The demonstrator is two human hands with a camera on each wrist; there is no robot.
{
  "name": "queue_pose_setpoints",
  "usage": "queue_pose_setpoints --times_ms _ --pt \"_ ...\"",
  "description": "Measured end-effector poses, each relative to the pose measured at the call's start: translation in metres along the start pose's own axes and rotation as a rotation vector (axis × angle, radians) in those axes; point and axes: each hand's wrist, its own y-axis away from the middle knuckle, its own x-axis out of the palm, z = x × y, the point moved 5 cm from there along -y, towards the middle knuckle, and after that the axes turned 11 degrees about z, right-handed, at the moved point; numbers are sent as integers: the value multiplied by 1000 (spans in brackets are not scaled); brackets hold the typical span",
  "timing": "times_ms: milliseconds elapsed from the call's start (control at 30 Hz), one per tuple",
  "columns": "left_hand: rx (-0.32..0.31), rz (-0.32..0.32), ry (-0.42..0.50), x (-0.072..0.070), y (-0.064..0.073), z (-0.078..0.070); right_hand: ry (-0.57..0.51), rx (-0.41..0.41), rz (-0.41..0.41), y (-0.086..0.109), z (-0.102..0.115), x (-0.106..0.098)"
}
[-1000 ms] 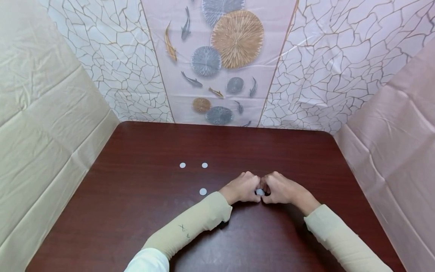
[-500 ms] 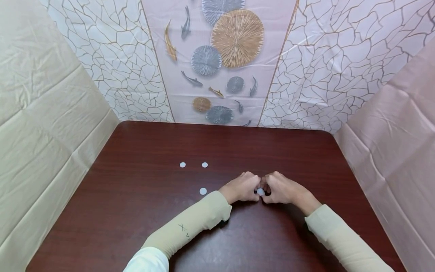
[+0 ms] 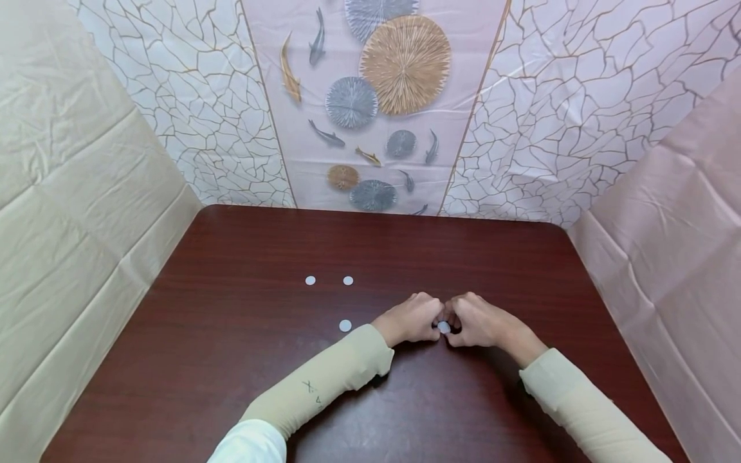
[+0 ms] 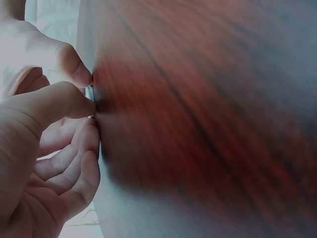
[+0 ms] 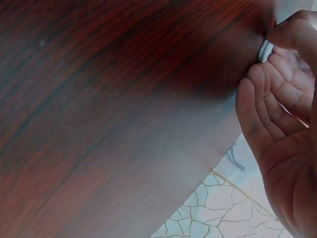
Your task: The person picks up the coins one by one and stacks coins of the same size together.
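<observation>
Both hands meet over a small pale round disc (image 3: 444, 327) lying right of the table's middle in the head view. Its edge looks layered in the right wrist view, where the disc (image 5: 265, 51) sits low at the tabletop. My left hand (image 3: 412, 318) curls thumb and fingers around the disc's left side. From the right, my right hand (image 3: 479, 319) holds it between bent thumb and fingers. In the left wrist view the left thumb tip is right at the disc (image 4: 90, 94), and the right hand's thumb stands just beyond.
Three matching pale discs lie flat to the left: a far-left disc (image 3: 310, 280), a second disc (image 3: 348, 281) beside it, and a nearer disc (image 3: 345, 326). The dark red-brown table (image 3: 231, 334) has cloth walls around it, including a patterned backdrop (image 3: 376, 154).
The left thumb has drawn back slightly to the left, showing more of the disc. Otherwise both hands stay in place, and the three other discs lie as before.
</observation>
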Motion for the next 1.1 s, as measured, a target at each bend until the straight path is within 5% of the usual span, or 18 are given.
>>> queue_pose_setpoints --times_ms 467,1100 --pt "14 -19 -89 0 0 1 4 16 -7 0 2 -1" --pt "21 -16 -91 1 4 1 -8 19 -20 1 -1 1"
